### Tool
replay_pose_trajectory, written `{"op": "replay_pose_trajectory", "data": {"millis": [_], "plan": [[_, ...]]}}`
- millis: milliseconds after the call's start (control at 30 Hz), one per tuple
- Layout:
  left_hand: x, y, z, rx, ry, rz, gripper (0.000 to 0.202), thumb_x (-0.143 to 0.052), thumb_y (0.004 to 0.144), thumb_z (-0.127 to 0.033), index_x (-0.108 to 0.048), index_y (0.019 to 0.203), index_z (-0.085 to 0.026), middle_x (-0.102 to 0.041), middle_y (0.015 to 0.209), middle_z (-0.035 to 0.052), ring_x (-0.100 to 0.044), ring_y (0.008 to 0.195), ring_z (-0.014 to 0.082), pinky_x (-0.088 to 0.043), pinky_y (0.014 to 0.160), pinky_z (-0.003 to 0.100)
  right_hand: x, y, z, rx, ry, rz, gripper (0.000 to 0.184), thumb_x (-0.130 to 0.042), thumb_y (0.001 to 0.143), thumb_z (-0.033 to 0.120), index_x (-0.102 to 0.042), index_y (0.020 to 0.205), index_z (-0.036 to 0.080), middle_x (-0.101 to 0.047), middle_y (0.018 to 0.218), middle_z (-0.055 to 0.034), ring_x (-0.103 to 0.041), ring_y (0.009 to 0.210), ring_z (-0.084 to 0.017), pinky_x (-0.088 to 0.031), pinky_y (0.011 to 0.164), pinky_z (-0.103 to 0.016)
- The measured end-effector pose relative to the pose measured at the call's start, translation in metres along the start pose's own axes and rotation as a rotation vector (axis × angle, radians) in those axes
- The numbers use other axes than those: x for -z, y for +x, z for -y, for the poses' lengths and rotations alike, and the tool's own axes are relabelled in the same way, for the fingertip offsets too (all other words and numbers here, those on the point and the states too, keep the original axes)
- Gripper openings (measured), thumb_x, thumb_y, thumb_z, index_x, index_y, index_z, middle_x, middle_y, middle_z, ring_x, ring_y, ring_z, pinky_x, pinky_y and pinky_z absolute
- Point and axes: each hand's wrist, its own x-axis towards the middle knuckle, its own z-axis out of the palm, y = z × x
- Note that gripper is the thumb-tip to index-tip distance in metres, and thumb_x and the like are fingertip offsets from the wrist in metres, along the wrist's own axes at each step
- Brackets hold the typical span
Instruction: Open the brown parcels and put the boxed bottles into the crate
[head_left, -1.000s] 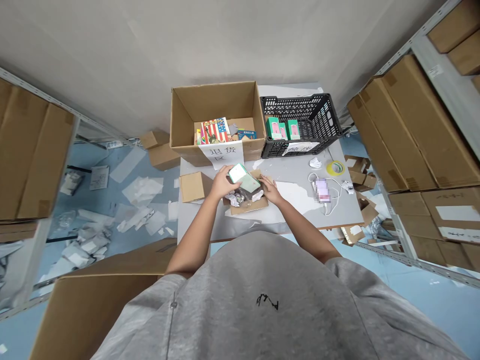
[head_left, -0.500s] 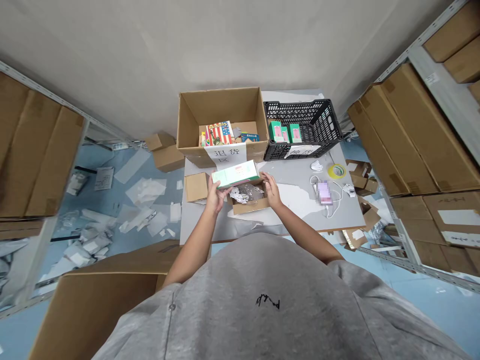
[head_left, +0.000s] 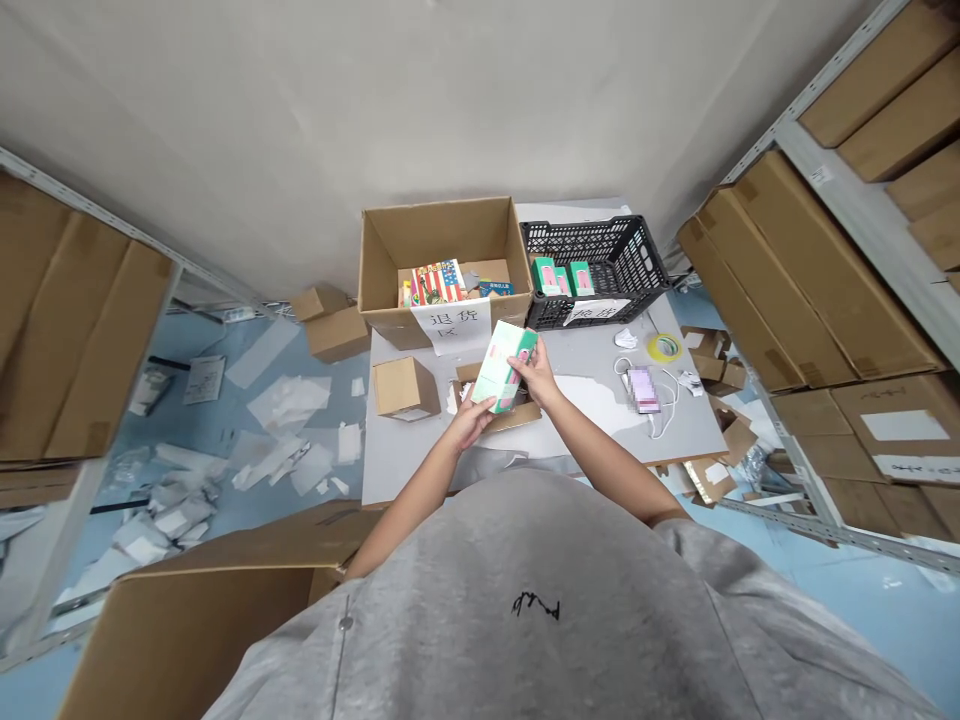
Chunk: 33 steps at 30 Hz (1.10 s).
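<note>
A green and white product box (head_left: 498,368) with a pink picture on one side is held tilted between both hands, above the table. My left hand (head_left: 472,420) grips its lower end. My right hand (head_left: 535,372) is closed on its upper right side, thumb across the face. Beneath it lies an open small cardboard box (head_left: 517,416), mostly hidden by the product box and my hands. To the left of my left hand stands a small brown carton (head_left: 405,388).
Behind are a large open carton (head_left: 390,322) with colourful books and a black plastic crate (head_left: 637,300) holding green boxes. Yellow tape (head_left: 664,347) and a phone (head_left: 643,389) with a white cable lie right on the table (head_left: 390,465). Loaded shelves flank both sides; paper litters the floor.
The green and white box has swung from lying lengthwise to a steeper tilt, showing its pink-pictured side. My right hand has left the open cardboard box and taken hold of it.
</note>
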Motion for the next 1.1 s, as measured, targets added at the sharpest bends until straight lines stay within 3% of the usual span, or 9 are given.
{"op": "replay_pose_trajectory", "data": {"millis": [133,300,400,500,567,667,800,1000,1100], "plan": [[0.004,0.013,-0.013,0.031,0.188,-0.016,0.086,-0.096,0.062,-0.050,-0.062,0.136,-0.021,-0.070,0.139,0.0147,-0.065,0.130,0.0347,-0.054,0.110,0.051,-0.003,0.000,0.003,-0.048,0.065,-0.043,0.098,-0.080,0.075,0.067,-0.039,0.156,0.030,-0.062,0.150,-0.0106,-0.061,0.137,-0.030,-0.050,0.117,-0.052],[-0.005,0.024,-0.029,-0.026,0.333,-0.033,0.082,-0.093,0.066,-0.054,-0.057,0.132,-0.020,-0.071,0.134,0.0153,-0.070,0.121,0.0331,-0.057,0.101,0.048,-0.009,-0.004,0.013,0.007,0.098,0.057,0.081,-0.075,0.080,0.063,-0.051,0.150,0.030,-0.066,0.145,-0.0069,-0.062,0.135,-0.031,-0.051,0.116,-0.051],[-0.025,0.017,-0.029,-0.126,0.628,-0.235,0.078,-0.090,0.073,-0.048,-0.051,0.136,-0.024,-0.069,0.135,0.0140,-0.067,0.125,0.0333,-0.055,0.100,0.046,-0.014,-0.011,0.019,0.010,-0.002,0.038,0.071,-0.072,0.084,0.065,-0.058,0.143,0.028,-0.070,0.136,-0.0071,-0.064,0.129,-0.032,-0.052,0.114,-0.052],[-0.044,0.005,-0.026,-0.198,0.947,-0.479,0.079,-0.085,0.078,-0.045,-0.045,0.143,-0.024,-0.065,0.138,0.0167,-0.060,0.134,0.0373,-0.051,0.105,0.048,-0.015,-0.018,0.022,0.039,-0.148,-0.020,0.080,-0.085,0.073,0.060,-0.056,0.140,0.026,-0.070,0.133,-0.0083,-0.064,0.126,-0.032,-0.052,0.113,-0.050],[-0.050,0.001,-0.025,-0.274,1.019,-0.495,0.082,-0.085,0.078,-0.043,-0.044,0.145,-0.021,-0.061,0.141,0.0193,-0.056,0.138,0.0386,-0.048,0.109,0.049,-0.011,-0.020,0.024,0.054,-0.192,-0.060,0.088,-0.092,0.066,0.056,-0.053,0.139,0.027,-0.070,0.130,-0.0077,-0.065,0.124,-0.032,-0.052,0.113,-0.049],[-0.048,0.002,-0.028,-0.330,0.857,-0.261,0.084,-0.086,0.076,-0.046,-0.047,0.146,-0.021,-0.063,0.140,0.0165,-0.060,0.133,0.0347,-0.050,0.108,0.046,0.001,-0.020,0.029,0.042,-0.138,-0.087,0.086,-0.091,0.067,0.058,-0.051,0.137,0.028,-0.071,0.125,-0.0064,-0.068,0.117,-0.030,-0.055,0.109,-0.049],[-0.047,0.013,-0.027,-0.163,0.461,-0.019,0.080,-0.084,0.074,-0.060,-0.057,0.139,-0.022,-0.071,0.129,0.0115,-0.070,0.114,0.0295,-0.058,0.094,0.040,0.021,-0.018,0.039,-0.002,0.020,0.048,0.087,-0.088,0.070,0.063,-0.050,0.140,0.028,-0.071,0.126,-0.0067,-0.069,0.115,-0.029,-0.057,0.106,-0.048],[-0.079,0.013,0.003,-0.207,0.377,-0.247,0.079,-0.091,0.065,-0.058,-0.061,0.128,-0.021,-0.072,0.128,0.0118,-0.070,0.114,0.0296,-0.058,0.094,0.039,0.071,0.000,0.065,0.099,-0.049,0.127,0.076,-0.074,0.085,0.065,-0.053,0.150,0.031,-0.061,0.147,-0.0082,-0.062,0.126,-0.028,-0.051,0.113,-0.048],[-0.090,0.004,0.012,-0.252,0.411,-0.333,0.077,-0.091,0.066,-0.056,-0.060,0.128,-0.021,-0.071,0.127,0.0114,-0.069,0.115,0.0297,-0.057,0.096,0.040,0.095,0.015,0.089,0.177,-0.194,0.325,0.059,-0.069,0.093,0.060,-0.063,0.145,0.032,-0.063,0.144,-0.0078,-0.063,0.122,-0.026,-0.052,0.110,-0.047]]}}
